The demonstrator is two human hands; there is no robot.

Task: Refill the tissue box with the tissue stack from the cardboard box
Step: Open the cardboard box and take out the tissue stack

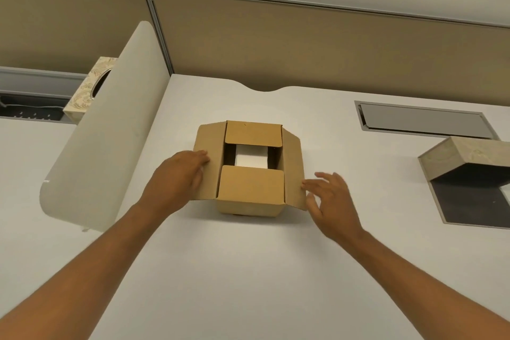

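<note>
A brown cardboard box (pixel 249 190) stands in the middle of the white desk. Its two side flaps are spread outward and the near and far inner flaps lie folded in. Through the gap between them shows a white tissue stack (pixel 251 159). My left hand (pixel 180 175) rests on the left flap, fingers flat against it. My right hand (pixel 329 196) has spread fingers, and its fingertips touch the edge of the right flap. At the right edge stands a beige tissue box (pixel 474 154), open, with its dark inside showing.
A white curved divider panel (pixel 107 130) rises at the left. Behind it lies a patterned tissue box (pixel 88 91) on the neighbouring desk. A grey cable hatch (pixel 422 121) is set in the desk at the back right. Tan partition walls close the rear.
</note>
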